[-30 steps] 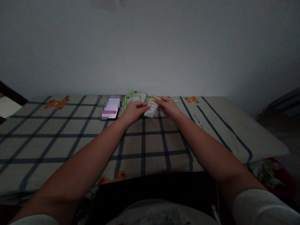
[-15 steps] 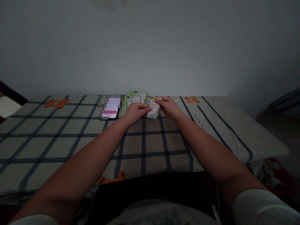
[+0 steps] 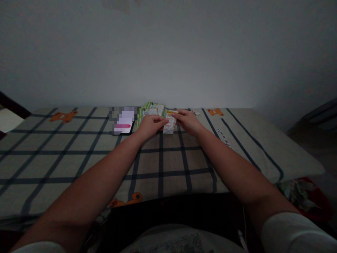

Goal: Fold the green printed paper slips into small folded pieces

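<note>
A: What lies nearest?

B: A checked sheet [image 3: 79, 154] with little bears, spread over the bed; both forearms reach out across it.

A: And the hands?

B: The left hand [image 3: 150, 125] and right hand [image 3: 189, 121] meet over the far part of the sheet, each grip pinching one side of a small white and orange packet [image 3: 170, 122], held just above the cloth.

A: Behind them?

B: Green packets [image 3: 152, 109] fanned out by the wall, a phone [image 3: 122, 121] just left of them.
</note>
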### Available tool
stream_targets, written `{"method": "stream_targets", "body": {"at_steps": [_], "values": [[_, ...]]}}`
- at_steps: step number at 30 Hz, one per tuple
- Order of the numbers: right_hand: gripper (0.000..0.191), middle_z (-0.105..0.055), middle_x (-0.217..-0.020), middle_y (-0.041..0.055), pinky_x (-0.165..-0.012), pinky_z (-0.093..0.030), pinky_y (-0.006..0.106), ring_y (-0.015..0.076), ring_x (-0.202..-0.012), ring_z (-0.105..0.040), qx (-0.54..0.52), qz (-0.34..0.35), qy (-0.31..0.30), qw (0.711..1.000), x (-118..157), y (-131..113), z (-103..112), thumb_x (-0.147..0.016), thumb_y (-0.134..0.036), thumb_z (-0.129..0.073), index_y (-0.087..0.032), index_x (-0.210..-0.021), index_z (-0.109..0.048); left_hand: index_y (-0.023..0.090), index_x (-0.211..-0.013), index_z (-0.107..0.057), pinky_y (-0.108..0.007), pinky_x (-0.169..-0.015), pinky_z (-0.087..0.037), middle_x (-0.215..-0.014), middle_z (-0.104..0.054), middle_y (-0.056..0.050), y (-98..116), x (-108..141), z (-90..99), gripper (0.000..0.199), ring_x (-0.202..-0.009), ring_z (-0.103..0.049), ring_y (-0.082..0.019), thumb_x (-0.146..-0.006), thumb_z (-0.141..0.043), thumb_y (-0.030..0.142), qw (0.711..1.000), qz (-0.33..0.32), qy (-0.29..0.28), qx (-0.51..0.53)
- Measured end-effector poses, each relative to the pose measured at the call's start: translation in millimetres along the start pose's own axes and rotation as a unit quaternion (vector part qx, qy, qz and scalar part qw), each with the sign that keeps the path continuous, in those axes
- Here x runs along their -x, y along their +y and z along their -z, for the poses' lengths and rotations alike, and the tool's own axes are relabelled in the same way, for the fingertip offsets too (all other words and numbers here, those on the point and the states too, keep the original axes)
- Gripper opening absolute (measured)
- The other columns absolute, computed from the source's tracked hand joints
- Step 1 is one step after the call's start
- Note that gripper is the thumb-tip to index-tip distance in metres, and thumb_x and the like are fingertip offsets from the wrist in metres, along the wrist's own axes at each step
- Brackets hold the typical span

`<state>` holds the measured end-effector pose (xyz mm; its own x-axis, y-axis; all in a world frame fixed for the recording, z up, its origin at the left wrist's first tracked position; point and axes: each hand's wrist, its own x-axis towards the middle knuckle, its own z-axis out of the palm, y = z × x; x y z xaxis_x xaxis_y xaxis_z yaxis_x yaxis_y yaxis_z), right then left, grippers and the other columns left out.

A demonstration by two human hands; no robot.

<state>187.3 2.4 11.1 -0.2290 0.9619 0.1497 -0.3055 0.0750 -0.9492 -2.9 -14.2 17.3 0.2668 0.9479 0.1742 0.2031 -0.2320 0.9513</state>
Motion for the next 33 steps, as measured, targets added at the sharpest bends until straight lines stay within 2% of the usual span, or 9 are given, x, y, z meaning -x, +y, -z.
{"method": "stream_targets", "body": {"at_steps": [4,7,13,20,23,28,33], "values": [[0.031,-0.075,-0.09,0.0037,-0.086,-0.055,0.033,0.0162,-0.088,-0.067,-0.006,-0.003,-0.005,1.0,1.5,-2.6,-0.1,-0.061,-0.039,-0.088,-0.019,-0.079,-0.073,0.014,-0.079,-0.075,-0.025,-0.061,-0.053,-0.074,-0.074,-0.005,5.9,2.1,0.4,0.032,-0.061,-0.063,-0.013,-0.073,-0.076,0.046,0.999,-0.01,0.031,-0.019],[0.03,-0.074,-0.088,0.0036,-0.085,-0.055,0.032,0.0152,-0.084,-0.067,0.004,0.002,-0.002,1.0,1.3,-1.8,1.3,-0.06,-0.037,-0.088,-0.018,-0.078,-0.073,0.014,-0.079,-0.075,-0.026,-0.064,-0.055,-0.075,-0.074,-0.005,7.0,2.0,-0.2,0.031,-0.062,-0.064,-0.013,-0.073,-0.078,0.044,0.999,0.009,0.035,0.001],[0.026,-0.072,-0.078,0.0012,-0.08,-0.056,0.031,0.0133,-0.075,-0.065,0.023,0.02,0.03,0.999,-1.2,1.5,2.9,-0.06,-0.034,-0.088,-0.018,-0.068,-0.07,0.014,-0.08,-0.074,-0.028,-0.069,-0.058,-0.075,-0.075,-0.005,-1.2,-3.1,-2.3,0.022,-0.064,-0.067,-0.013,-0.073,-0.078,0.034,0.994,0.052,-0.008,0.094],[0.031,-0.076,-0.092,0.0043,-0.081,-0.056,0.031,0.015,-0.084,-0.067,0.018,-0.02,-0.006,1.0,2.2,-2.8,2.8,-0.062,-0.036,-0.087,-0.019,-0.086,-0.075,0.013,-0.081,-0.074,-0.03,-0.069,-0.059,-0.076,-0.075,-0.005,-1.1,-5.1,-0.9,0.027,-0.065,-0.068,-0.014,-0.069,-0.081,0.036,0.992,0.048,0.038,0.107],[0.031,-0.075,-0.085,0.0042,-0.077,-0.056,0.03,0.0136,-0.075,-0.065,0.046,-0.026,-0.014,0.999,0.1,0.1,5.7,-0.06,-0.037,-0.088,-0.017,-0.081,-0.075,0.013,-0.08,-0.074,-0.029,-0.068,-0.059,-0.075,-0.074,-0.005,1.1,-5.0,0.5,0.028,-0.064,-0.067,-0.014,-0.069,-0.081,0.037,0.993,0.044,0.049,0.095],[0.031,-0.072,-0.071,-0.0001,-0.068,-0.055,0.028,0.0119,-0.065,-0.062,0.059,0.0,0.02,0.998,-3.2,4.1,8.1,-0.054,-0.038,-0.09,-0.019,-0.07,-0.072,0.013,-0.079,-0.074,-0.028,-0.067,-0.058,-0.074,-0.074,-0.005,7.8,-2.6,0.0,0.024,-0.064,-0.067,-0.014,-0.071,-0.079,0.035,0.995,0.039,0.059,0.073],[0.029,-0.074,-0.083,0.0033,-0.075,-0.056,0.031,0.0132,-0.073,-0.065,0.042,-0.017,0.018,0.999,-0.2,1.0,4.8,-0.062,-0.038,-0.087,-0.019,-0.079,-0.074,0.012,-0.077,-0.074,-0.028,-0.068,-0.058,-0.074,-0.074,-0.005,9.4,-2.0,0.4,0.024,-0.065,-0.066,-0.014,-0.07,-0.08,0.034,0.995,0.046,0.054,0.073]]}}
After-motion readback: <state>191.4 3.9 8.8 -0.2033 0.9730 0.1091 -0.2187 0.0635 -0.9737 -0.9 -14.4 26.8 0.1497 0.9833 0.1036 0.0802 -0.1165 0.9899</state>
